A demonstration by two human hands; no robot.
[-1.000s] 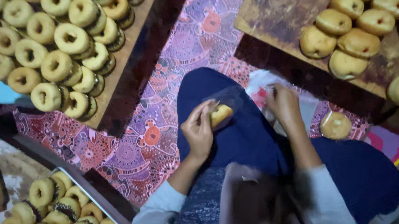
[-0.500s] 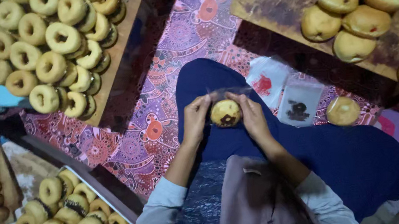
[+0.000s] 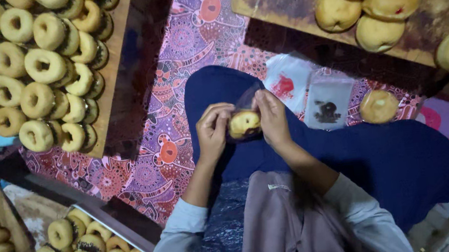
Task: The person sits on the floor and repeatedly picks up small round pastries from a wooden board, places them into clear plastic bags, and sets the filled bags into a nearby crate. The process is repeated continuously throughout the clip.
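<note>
While both hands meet at the centre of the frame, the left hand (image 3: 215,132) and right hand (image 3: 271,118) pinch a clear bag (image 3: 245,107) around a round bun (image 3: 244,124). Ring doughnuts (image 3: 35,68) fill a wooden board (image 3: 114,59) at upper left.

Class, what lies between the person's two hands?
In the head view, a doughnut in a clear plastic bag sits between the left hand and right hand.

A patterned red-purple floor mat (image 3: 176,92) carries everything — wooden doughnut trays (image 3: 116,48) lie left and far right of the fingers (image 3: 218,115).
</note>
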